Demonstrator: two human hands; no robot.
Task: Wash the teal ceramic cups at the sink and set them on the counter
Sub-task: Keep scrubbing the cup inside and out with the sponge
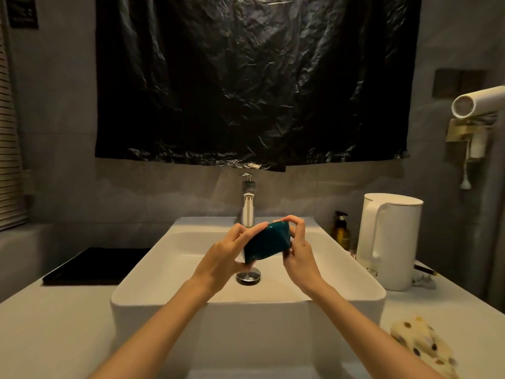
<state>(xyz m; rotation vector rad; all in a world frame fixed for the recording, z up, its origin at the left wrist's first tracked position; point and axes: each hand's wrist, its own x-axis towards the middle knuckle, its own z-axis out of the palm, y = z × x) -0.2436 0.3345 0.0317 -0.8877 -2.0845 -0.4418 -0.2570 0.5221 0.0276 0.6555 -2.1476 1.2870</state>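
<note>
Both hands hold one teal cup [266,242] over the basin. The left hand [221,258] curls round its lower left end, and the right hand [297,250] pinches its upper right end with bent fingers. The cup lies tilted on its side, in the air above the drain and just in front of the faucet, touching nothing but the hands.

Behind, a crinkled black plastic sheet [246,77] covers most of the wall. Below it the pale desk [41,324] runs from side to side and carries the white rectangular sink [131,283] in its middle.

Right of the sink stands a white kettle [390,239], upright with its handle turned toward the basin. Left of the sink a flat black tray [95,266] lies on the desk.

A white hair dryer [478,102] hangs on the right wall. A cream cloth with dark spots [420,343] sits crumpled on the desk at the near right.

An amber pump bottle [341,231] stands between the sink and the kettle. The chrome faucet [248,212] rises at the back of the basin, and the round chrome drain [248,277] sits in its floor.
</note>
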